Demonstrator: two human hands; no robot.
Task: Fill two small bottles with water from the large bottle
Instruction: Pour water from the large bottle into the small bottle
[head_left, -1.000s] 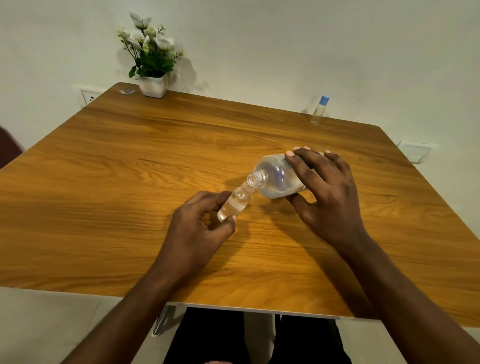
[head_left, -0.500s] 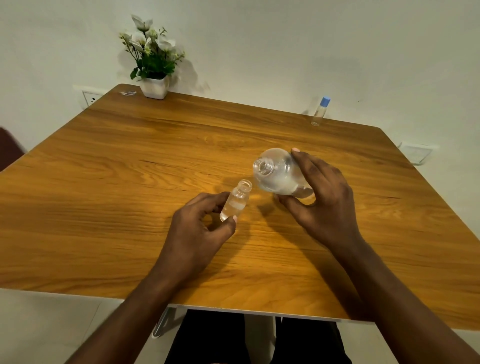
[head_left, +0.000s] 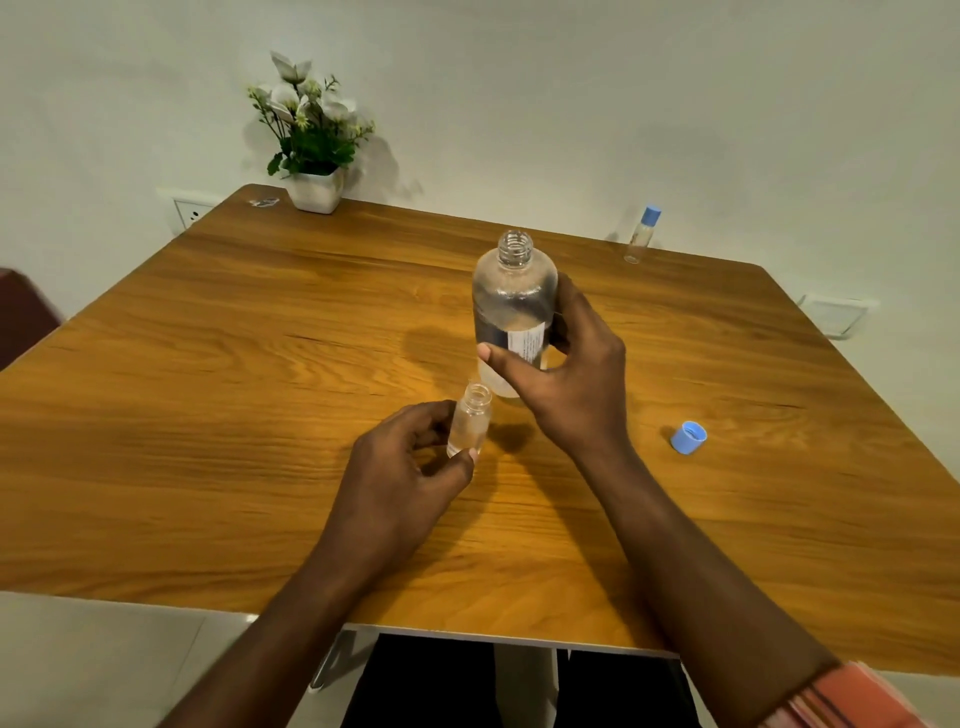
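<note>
Far to the left of the large bottle, at the back corner of the wooden surface (head_left: 208, 389), stands a white pot of artificial flowers (head_left: 314, 189). Just below and left of the large bottle, the left hand (head_left: 400, 478) pinches a small clear bottle (head_left: 470, 421), uncapped and upright, between thumb and curled fingers. The large bottle (head_left: 514, 306) itself is clear, uncapped and upright, with a white label and a little water low inside. The right hand (head_left: 566, 379) grips its lower half, thumb across the label. To its right at the far edge stands a second small bottle (head_left: 641, 234) with a blue cap on. Right of the large bottle and nearer, a loose blue cap (head_left: 688, 437) lies alone.
</note>
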